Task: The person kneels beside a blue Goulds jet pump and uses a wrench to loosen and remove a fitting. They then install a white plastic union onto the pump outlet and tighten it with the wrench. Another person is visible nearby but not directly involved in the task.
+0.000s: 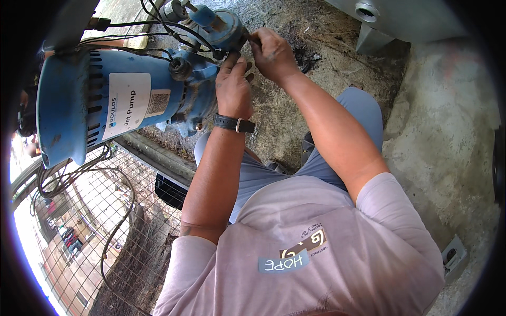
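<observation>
A blue jet pump (174, 95) lies on its side to the left, its motor housing bearing a white label (126, 102). At its far right end is a rounded blue pump head (219, 31). My right hand (274, 55) is closed, thumb and fingers pinched at the right edge of that head; what they grip is hidden. Just below, my left hand (234, 92), with a black watch strap (234, 124) on the wrist, has its fingers bent together against the underside of the head. Whatever sits between them does not show.
Black cables (153, 34) run over the pump, near a pressure gauge (173, 10). A wire mesh (105, 184) with a loose cable (129, 195) stands at lower left. A grey metal piece with a round port (367, 11) hangs at upper right, beside a concrete wall (448, 116).
</observation>
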A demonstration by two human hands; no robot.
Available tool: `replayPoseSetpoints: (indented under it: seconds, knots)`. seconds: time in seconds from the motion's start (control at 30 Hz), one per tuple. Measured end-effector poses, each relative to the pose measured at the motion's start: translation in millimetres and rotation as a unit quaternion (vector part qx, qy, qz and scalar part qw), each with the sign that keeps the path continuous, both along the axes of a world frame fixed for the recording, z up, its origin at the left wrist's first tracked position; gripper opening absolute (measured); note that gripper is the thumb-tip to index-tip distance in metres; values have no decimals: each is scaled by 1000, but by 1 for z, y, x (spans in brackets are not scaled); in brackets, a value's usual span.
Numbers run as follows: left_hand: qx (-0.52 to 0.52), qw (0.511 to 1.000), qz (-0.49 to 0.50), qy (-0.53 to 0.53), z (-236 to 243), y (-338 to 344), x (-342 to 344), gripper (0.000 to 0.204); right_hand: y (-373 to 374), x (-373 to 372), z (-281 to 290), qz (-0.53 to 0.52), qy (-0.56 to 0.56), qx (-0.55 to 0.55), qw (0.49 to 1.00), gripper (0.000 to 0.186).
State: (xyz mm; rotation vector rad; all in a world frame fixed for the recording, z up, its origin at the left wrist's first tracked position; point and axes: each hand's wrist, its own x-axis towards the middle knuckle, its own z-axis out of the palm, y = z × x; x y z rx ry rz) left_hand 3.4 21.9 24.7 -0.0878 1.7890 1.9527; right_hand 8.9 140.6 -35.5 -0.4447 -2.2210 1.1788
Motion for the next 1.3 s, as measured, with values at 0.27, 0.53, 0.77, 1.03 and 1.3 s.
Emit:
replayPoseSetpoints:
  seconds: [0.27, 0.53, 0.77, 1.03, 1.3]
  knots:
    - [14, 1000, -7, 8, -8, -3, -2, 45, -1, 8, 7, 106, 43, -71, 991, 17]
    - [15, 1000, 3, -3, -9, -4, -4, 39, 0, -3, 1, 127, 1, -350, 928, 17]
    - [15, 1000, 16, -13, -4, -3, -4, 39, -6, -3, 18, 144, 15, -652, 745, 16]
    - [12, 1000, 15, -13, -6, -4, -5, 40, -11, 1, 17, 94, 21, -601, 794, 14]
    - [19, 1000, 5, -12, -9, -6, -8, 39, -8, -5, 12, 133, 14, -665, 735, 14]
